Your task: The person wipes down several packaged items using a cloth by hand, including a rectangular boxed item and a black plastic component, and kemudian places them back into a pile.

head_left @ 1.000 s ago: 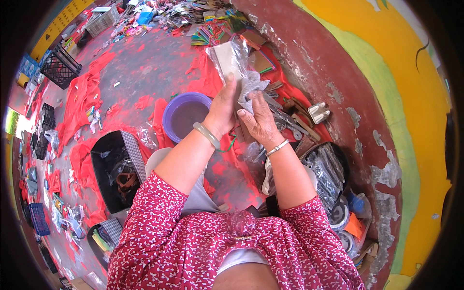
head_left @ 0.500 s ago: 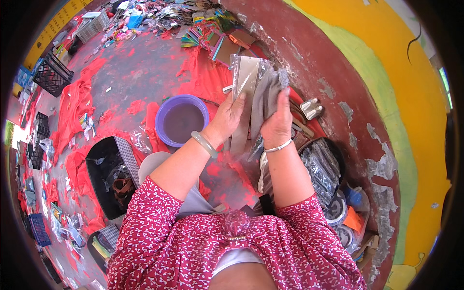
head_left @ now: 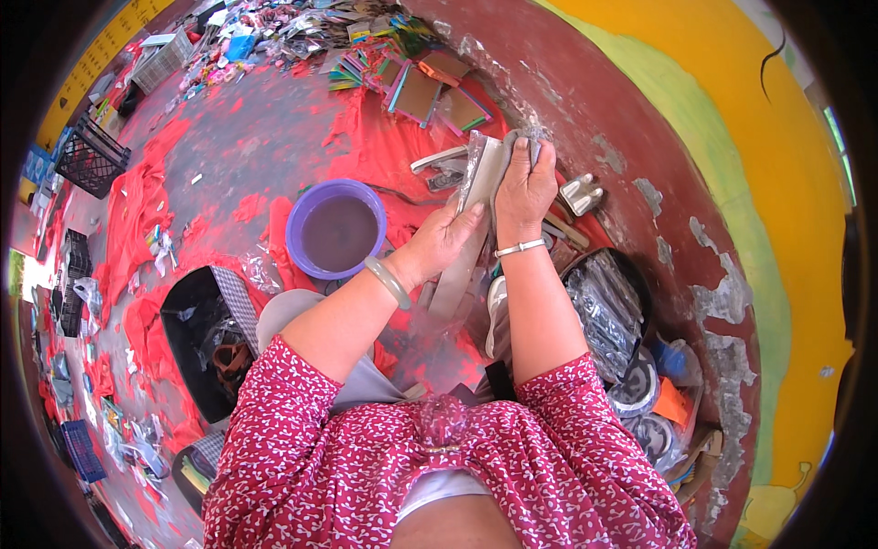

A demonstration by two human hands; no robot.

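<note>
In front of me, my left hand (head_left: 444, 240) is closed around a long, flat grey-beige strip (head_left: 482, 178) with clear plastic on its upper end. The strip's lower end (head_left: 450, 295) hangs below that hand. Beside it, my right hand (head_left: 524, 194) grips a bunched grey cloth (head_left: 504, 165), with the thumb uppermost; the fingers behind are hidden. Cloth and strip lie against each other, tilted with their tops to the right. Left of my left hand stands a purple basin (head_left: 315, 270) of murky liquid.
A black tub (head_left: 647, 302) of plastic-wrapped dark items stands at right, below a silvery object (head_left: 581, 195). At left is a black bin (head_left: 176, 339) with a checked lining. Flat boards (head_left: 416, 96) lie ahead by the red wall (head_left: 631, 119). Red sheeting (head_left: 146, 220) covers parts of the floor.
My right hand has moved up and slightly left, its fingers closing over the cloth's top. My left hand has slid slightly lower on the strip, and the loose cloth folds are now mostly hidden.
</note>
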